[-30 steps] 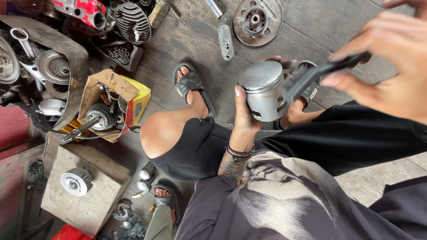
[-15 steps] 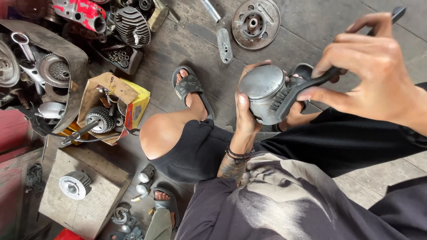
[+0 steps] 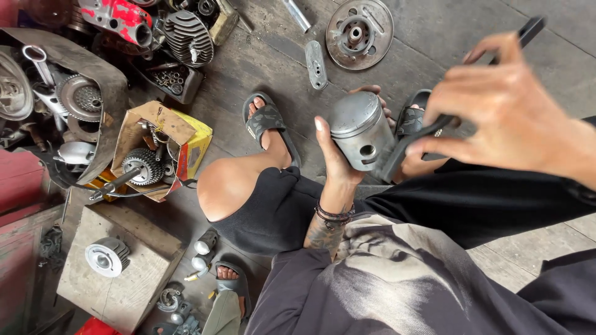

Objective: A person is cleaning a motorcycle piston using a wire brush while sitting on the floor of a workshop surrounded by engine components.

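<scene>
gripping a dull grey metal piston (image 3: 362, 129) from below, my left hand (image 3: 338, 162) has thumb and fingers wrapped tight round its skirt, crown tilted up (just above my bent knee). my right hand (image 3: 504, 118) is clamped on a long black flat tool (image 3: 434, 124), its lower end touching the piston's side by the pin hole. behind lies a round grey brake plate (image 3: 359, 32) on the plank floor (image 3: 248, 68).

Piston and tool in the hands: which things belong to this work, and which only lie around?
In the work:
left hand
piston
right hand
black tool

Lying around:
brake drum
finned cylinder
gear in a cardboard box
round part on a wooden block
</scene>
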